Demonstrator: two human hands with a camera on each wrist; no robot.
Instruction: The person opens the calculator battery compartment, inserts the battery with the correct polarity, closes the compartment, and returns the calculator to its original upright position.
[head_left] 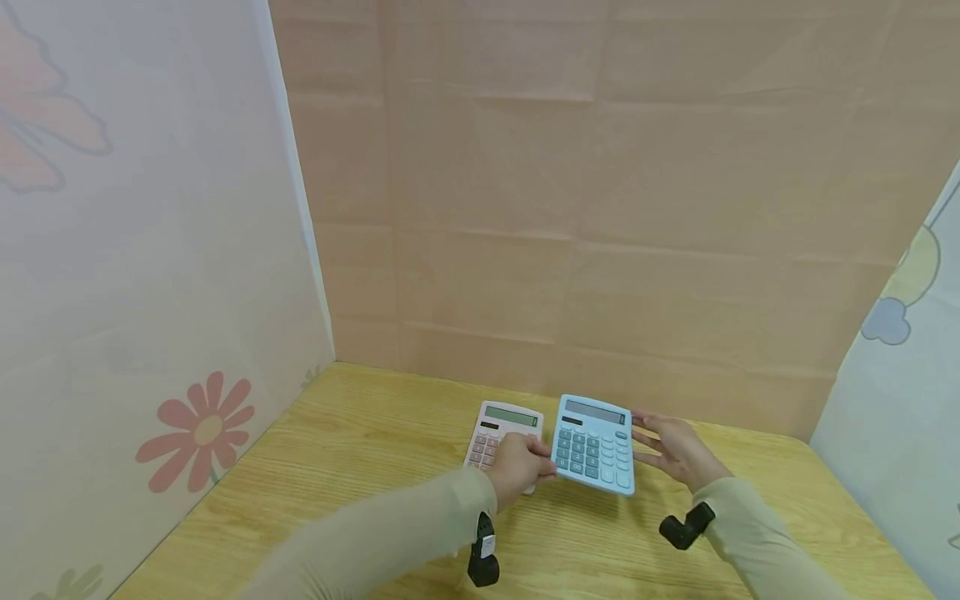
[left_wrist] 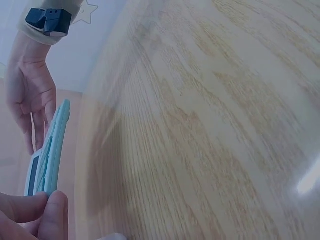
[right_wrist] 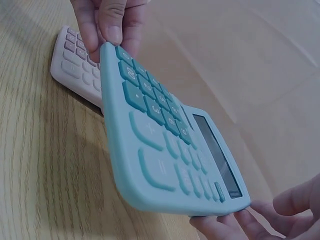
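A light blue calculator (head_left: 592, 446) is held up over the table, its keys and display facing up. My left hand (head_left: 519, 468) pinches its near left corner between thumb and fingers, as the right wrist view shows closely. On the other side, my right hand (head_left: 677, 450) has its fingers spread and fairly straight, with fingertips (right_wrist: 207, 225) at the calculator's right edge by the display end; the thumb stands away from it. A pink calculator (head_left: 480, 446) lies on the table to the left, partly covered by my left hand and forearm.
The wooden table (head_left: 375, 433) ends at a tan covered wall (head_left: 585, 208) at the back. A pale wall with flowers (head_left: 172, 292) stands on the left, another patterned one (head_left: 900, 400) on the right. Each wrist carries a black camera.
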